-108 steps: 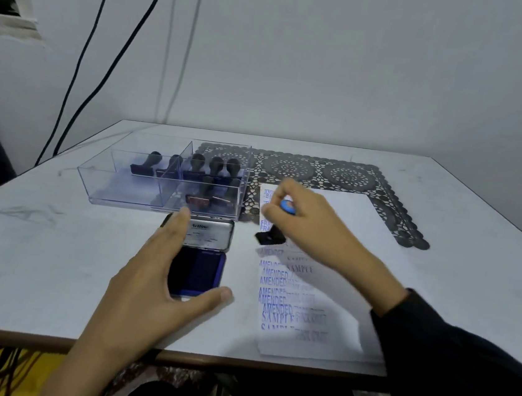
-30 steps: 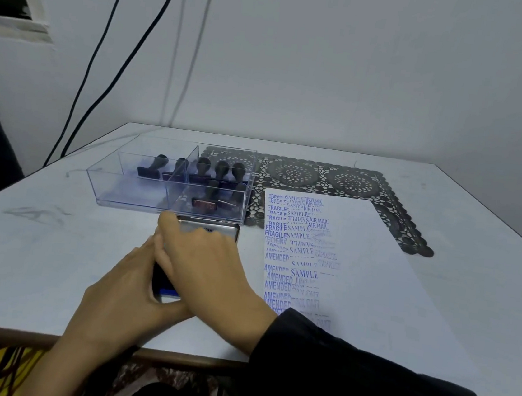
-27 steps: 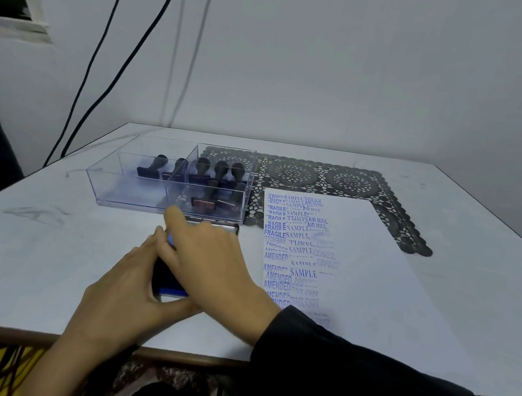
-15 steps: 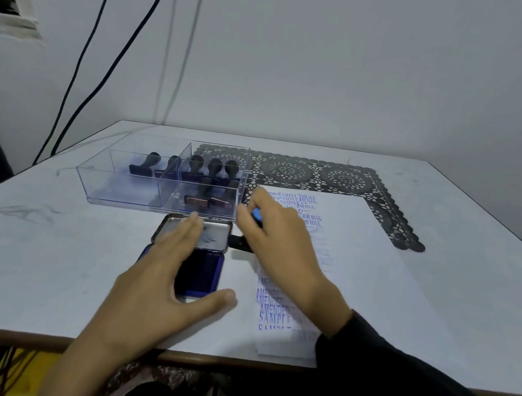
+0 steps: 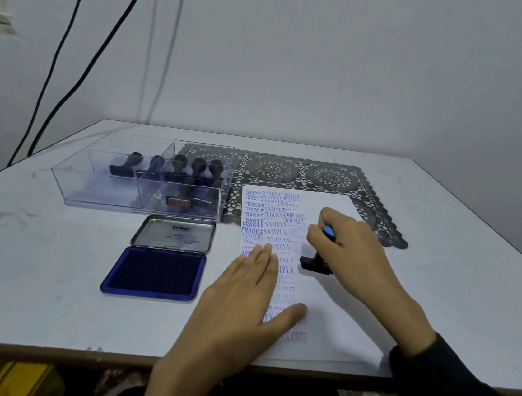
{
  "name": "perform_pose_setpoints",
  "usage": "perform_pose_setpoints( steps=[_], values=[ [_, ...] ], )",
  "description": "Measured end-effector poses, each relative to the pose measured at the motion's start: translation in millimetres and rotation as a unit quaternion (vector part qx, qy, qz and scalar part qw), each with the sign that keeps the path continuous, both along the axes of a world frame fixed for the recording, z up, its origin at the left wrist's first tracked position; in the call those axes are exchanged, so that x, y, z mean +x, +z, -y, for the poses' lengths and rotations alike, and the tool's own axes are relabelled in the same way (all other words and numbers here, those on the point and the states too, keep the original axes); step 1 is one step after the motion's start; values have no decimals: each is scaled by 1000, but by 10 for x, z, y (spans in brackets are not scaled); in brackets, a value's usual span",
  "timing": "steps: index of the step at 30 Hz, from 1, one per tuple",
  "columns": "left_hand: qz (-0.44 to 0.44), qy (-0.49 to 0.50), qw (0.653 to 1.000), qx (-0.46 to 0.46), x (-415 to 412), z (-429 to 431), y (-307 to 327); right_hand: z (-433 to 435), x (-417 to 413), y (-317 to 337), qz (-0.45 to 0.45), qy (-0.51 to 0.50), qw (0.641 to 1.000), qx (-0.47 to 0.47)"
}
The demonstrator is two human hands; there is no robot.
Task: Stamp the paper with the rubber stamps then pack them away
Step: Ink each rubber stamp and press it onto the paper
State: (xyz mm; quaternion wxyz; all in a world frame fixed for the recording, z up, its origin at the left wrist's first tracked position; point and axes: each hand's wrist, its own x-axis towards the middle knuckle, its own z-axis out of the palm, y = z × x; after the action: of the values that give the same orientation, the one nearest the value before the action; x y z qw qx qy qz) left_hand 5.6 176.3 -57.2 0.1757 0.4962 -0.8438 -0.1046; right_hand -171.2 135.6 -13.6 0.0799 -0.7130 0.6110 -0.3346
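A white paper [image 5: 335,307] lies on the table, its left part covered with blue stamped words. My left hand [image 5: 241,303] rests flat on it with straight fingers. My right hand [image 5: 350,257] grips a black rubber stamp with a blue knob [image 5: 317,259], whose base is down on the paper right of the printed columns. An open ink pad [image 5: 157,272] with a blue cushion and a raised metal lid sits left of the paper. A clear divided box [image 5: 97,192] behind it holds several dark-handled stamps [image 5: 191,170].
A black lace mat [image 5: 304,173] lies under the paper's far edge. The table's front edge [image 5: 40,351] runs just below my wrists. Two black cables [image 5: 75,46] hang down the wall at the left. A yellow object [image 5: 5,377] shows under the table.
My right hand carried the stamp from the ink pad over to the paper and set it down. My left hand left the ink pad and now lies flat on the paper.
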Motion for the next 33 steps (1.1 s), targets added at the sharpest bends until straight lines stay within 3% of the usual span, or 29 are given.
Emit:
perform_pose_setpoints(
  steps=[5,15,33],
  values=[
    [14,3,1000,10,1,-7,23,18,-14,35,5,10,1000,-14],
    [18,8,1000,4,-12,18,16,39,87,-64,-111,1,994,-2],
    [13,2,1000,8,-16,6,44,-86,77,-144,-123,-4,991,-49]
  ],
)
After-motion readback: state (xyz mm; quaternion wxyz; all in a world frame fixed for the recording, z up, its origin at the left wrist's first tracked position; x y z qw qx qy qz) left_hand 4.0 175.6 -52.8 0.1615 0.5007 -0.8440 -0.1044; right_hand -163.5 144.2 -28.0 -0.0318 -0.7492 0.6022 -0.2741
